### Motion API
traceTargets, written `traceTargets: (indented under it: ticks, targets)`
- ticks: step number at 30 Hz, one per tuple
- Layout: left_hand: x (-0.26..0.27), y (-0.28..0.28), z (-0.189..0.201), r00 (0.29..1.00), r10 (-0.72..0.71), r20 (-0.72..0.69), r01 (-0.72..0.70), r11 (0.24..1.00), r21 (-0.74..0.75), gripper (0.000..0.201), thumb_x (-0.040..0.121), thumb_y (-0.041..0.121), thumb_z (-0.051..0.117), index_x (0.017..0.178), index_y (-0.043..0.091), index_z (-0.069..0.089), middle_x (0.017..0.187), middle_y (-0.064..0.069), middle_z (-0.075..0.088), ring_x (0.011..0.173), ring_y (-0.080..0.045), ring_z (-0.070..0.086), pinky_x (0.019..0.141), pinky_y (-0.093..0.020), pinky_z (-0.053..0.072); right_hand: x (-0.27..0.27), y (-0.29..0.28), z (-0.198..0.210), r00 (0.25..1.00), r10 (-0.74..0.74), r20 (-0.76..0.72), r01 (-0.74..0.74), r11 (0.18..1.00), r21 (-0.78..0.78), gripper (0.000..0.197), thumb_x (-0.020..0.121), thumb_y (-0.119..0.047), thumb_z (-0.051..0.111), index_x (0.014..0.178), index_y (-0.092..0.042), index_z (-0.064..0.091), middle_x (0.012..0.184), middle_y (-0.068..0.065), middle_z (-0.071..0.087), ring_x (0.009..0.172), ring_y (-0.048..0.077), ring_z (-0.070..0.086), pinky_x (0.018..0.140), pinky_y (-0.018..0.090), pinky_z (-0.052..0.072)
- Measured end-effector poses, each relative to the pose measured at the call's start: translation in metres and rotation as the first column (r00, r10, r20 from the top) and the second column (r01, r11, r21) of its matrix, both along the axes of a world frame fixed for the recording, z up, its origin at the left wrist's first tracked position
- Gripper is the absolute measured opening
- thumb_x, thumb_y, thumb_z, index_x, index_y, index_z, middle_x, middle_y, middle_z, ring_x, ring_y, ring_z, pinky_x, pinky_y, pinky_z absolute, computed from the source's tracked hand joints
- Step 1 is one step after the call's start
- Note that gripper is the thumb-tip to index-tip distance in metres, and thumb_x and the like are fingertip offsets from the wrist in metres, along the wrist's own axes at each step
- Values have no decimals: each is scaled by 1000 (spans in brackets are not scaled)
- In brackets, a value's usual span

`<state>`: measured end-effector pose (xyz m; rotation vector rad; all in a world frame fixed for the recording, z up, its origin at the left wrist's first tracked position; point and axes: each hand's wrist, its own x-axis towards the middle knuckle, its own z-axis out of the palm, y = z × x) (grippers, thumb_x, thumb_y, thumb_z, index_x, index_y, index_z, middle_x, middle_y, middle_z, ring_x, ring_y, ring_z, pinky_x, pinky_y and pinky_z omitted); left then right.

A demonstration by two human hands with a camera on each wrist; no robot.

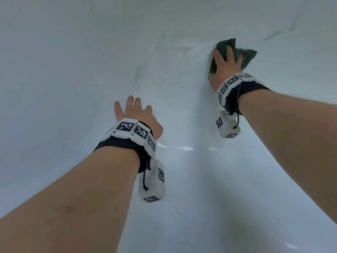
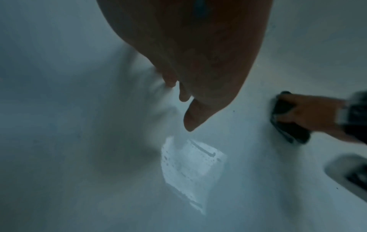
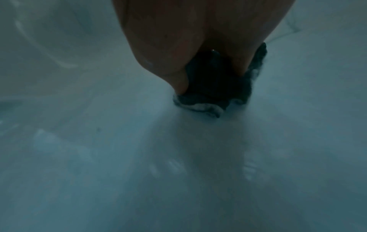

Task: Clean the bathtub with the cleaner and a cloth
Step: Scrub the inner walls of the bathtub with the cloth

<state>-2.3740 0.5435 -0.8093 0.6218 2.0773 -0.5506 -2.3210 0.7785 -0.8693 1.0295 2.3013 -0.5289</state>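
Observation:
I am looking down into the white bathtub [image 1: 73, 61]. My right hand [image 1: 226, 59] presses a dark green cloth [image 1: 246, 55] against the tub wall at the upper right, fingers straight and spread over it. The cloth [image 3: 214, 84] shows bunched under the palm in the right wrist view, with pale foam along its lower edge. My left hand [image 1: 135, 110] lies flat on the tub surface near the middle, fingers spread and holding nothing. In the left wrist view, the left hand [image 2: 184, 100] touches the tub while the right hand [image 2: 309, 113] and cloth [image 2: 292, 133] sit at the right.
Faint teal cleaner streaks [image 1: 137, 75] mark the tub left of centre, and more streaks [image 1: 284, 31] run at the upper right. A small dark speck [image 1: 182, 87] sits between the hands. Bright light reflections [image 1: 184, 148] lie on the wet surface.

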Motion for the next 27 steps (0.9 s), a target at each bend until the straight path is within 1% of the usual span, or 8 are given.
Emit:
traceTargets:
  ticks: [4,7,12,14,16,20,23,27]
  targets:
    - [-20,-6,21,990,-103,-96,104,995,-2,63,89,31,39,150,20,26,162,-4,-8,147,-23,-16,112,-55,-15,-57,-34,7,991,16,-135,-33,992,-125,87,87,-14,55,151,-28,-3,158,2,-13,144,39,-1,115,53,20]
    - [-40,-14,34,964,-138,-229,146,989,20,61,86,24,46,145,11,34,161,-6,-11,147,-24,-18,113,-53,-14,-83,-78,16,976,8,-216,-71,957,-283,99,83,-7,61,150,-19,-10,157,7,-16,143,31,18,113,41,30]
    - [-53,-20,42,945,-190,-267,199,980,6,63,83,19,49,144,9,35,160,-10,-15,146,-27,-19,114,-52,-13,-85,-143,22,939,170,-298,-289,860,-420,92,84,-17,64,151,-14,1,158,6,-1,143,25,17,114,30,21]
    - [-51,-17,42,951,-178,-255,183,983,-5,58,83,21,50,140,12,42,160,-10,-15,146,-28,-19,113,-54,-14,-67,-150,21,920,223,-322,-349,839,-417,89,84,-25,66,151,-14,9,158,7,4,143,25,17,114,29,17]
    - [-49,-13,44,956,-172,-238,171,985,-22,52,84,23,49,134,14,49,160,-11,-15,146,-29,-19,112,-56,-14,-44,-149,21,870,377,-318,-479,802,-357,82,82,-32,68,148,-13,22,156,9,12,142,27,19,115,31,17]
    - [-49,-8,46,964,-153,-216,139,987,-78,48,84,26,48,131,17,54,160,-9,-17,145,-29,-22,111,-57,-15,3,-146,19,726,664,-178,-686,684,-248,60,82,-28,66,136,-20,42,152,2,18,140,28,14,103,47,39]
    - [-46,-8,41,965,-149,-216,126,985,-118,56,85,30,45,140,23,47,160,-8,-18,145,-29,-22,110,-60,-15,29,-125,22,739,665,-106,-673,720,-172,41,86,-23,59,126,-24,50,145,2,25,136,30,19,92,49,46]
    - [-35,-14,30,966,-158,-205,127,980,-155,62,87,38,38,148,28,34,161,-8,-14,146,-31,-18,110,-65,-10,59,-77,23,779,626,30,-620,777,-106,38,85,-16,60,122,-19,53,137,8,31,130,36,25,91,46,48]
